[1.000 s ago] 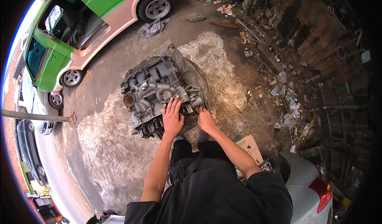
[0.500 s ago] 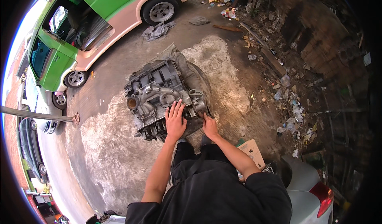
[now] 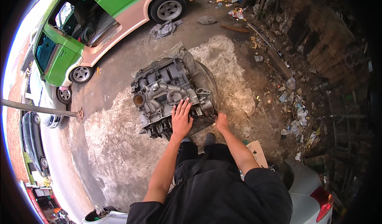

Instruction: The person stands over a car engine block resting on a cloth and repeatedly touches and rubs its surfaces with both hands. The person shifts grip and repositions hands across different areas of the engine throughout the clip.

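A grey, grimy engine block (image 3: 166,80) with cast manifold pipes lies on a dark cloth sheet (image 3: 203,76) on the ground in front of me. My left hand (image 3: 182,119) rests on the engine's near side, palm down with fingers stretched out and slightly spread. At the engine's right end, my right hand (image 3: 221,122) is closed beside a rounded housing (image 3: 205,104), by the edge of the sheet. Its curled fingers hide whatever they grip. A round brownish opening (image 3: 138,100) shows at the engine's left end.
A green and pink van (image 3: 119,15) with its side door open stands at the far left. Crumpled cloth (image 3: 165,29) lies by its wheel. Litter (image 3: 296,118) and planks (image 3: 278,63) line the right. A cardboard piece (image 3: 257,153) and a silver car (image 3: 306,192) are near my right arm.
The whole scene has shifted slightly right in the picture. My right hand has drawn slightly outward from the engine's right end, while my left hand keeps its place on the engine.
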{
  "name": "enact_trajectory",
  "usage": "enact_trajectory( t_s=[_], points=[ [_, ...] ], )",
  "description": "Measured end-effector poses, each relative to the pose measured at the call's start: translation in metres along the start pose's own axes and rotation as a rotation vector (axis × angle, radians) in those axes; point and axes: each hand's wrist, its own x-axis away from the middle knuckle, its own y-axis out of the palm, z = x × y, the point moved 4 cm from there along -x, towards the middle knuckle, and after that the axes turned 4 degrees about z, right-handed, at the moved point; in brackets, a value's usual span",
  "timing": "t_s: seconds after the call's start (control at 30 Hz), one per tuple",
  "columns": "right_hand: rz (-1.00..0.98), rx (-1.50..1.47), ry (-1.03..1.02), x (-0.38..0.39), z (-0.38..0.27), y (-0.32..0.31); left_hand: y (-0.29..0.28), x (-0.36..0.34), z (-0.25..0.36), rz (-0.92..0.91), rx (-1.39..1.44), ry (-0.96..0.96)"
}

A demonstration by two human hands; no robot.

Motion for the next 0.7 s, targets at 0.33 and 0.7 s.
enact_trajectory(
  t_s=[0.33,0.7],
  points=[
    [0.253,-0.292,-0.201,0.04,-0.05,-0.045,0.004,0.001,-0.002,0.036,-0.019,0.013],
    [0.181,-0.214,-0.231,0.051,-0.08,-0.053,0.002,0.001,-0.001,0.034,0.002,0.014]
  ],
)
